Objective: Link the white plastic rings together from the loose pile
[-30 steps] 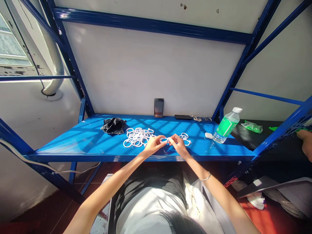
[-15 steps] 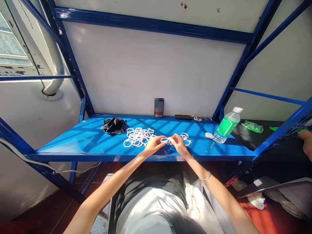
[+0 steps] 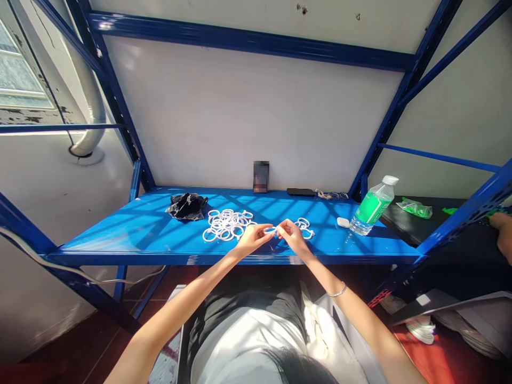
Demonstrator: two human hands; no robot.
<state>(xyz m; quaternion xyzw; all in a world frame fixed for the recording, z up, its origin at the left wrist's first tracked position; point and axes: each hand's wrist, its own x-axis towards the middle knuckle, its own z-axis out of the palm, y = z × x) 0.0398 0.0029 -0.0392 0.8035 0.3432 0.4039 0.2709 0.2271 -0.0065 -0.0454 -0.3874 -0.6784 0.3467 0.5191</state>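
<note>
Blue metal framing rises around a blue worktop, streaked with sunlight and shadow; compared with a second ago, everything on it lies where it lay. A clear bottle with a green label and white cap leans toward the right end of the worktop. Left of centre lies a loose pile of white rings. Both hands work close together at the front: the left hand partly blocks the view of the pile's right edge, and the right hand partly hides a smaller group of rings. Their pose is nearly the same as in the earlier frame. A crumpled black bag sits behind the pile, to its left. Another person's hand shows at the far right edge. Along the back are a blurred dark upright object, a flat black phone and a coiled cable. A small white case is just beside the bottle. Smallest is one white ring, between the hands, with the fingertips of each pinched on it.
</note>
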